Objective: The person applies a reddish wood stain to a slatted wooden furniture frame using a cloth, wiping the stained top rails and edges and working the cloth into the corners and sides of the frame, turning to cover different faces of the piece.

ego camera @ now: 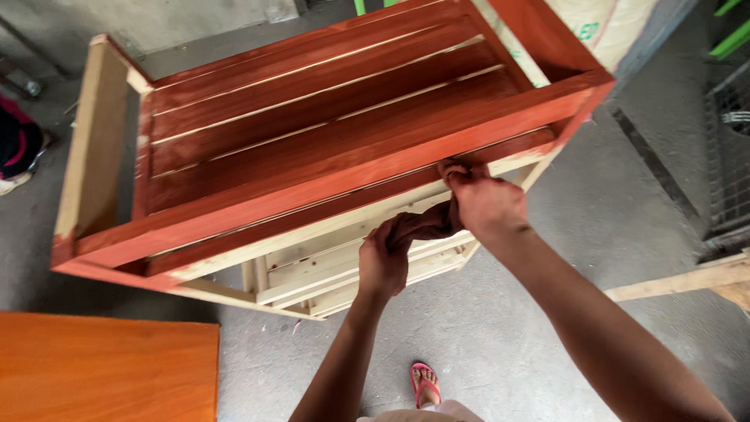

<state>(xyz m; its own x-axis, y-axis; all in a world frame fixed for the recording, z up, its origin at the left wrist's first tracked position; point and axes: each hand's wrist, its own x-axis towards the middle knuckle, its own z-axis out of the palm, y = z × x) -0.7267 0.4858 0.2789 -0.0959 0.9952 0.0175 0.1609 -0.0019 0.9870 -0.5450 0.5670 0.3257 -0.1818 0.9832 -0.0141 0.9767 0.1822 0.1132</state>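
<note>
A slatted wooden rack [328, 133] stands tilted on the concrete floor, its upper slats stained red-brown and its lower frame pale bare wood. My right hand [484, 205] presses one end of a stain-darkened rag [422, 225] against the underside of the front stained rail. Just below, my left hand [383, 262] grips the other end of the same rag, in front of the bare lower slats. The rag stretches between both hands.
An orange-brown board [101, 367] lies at the lower left. A bare timber piece [687, 280] lies at the right beside a wire mesh cage [730, 148]. My foot in a pink sandal [424, 384] stands on the grey floor. A dark bag [17, 144] sits at far left.
</note>
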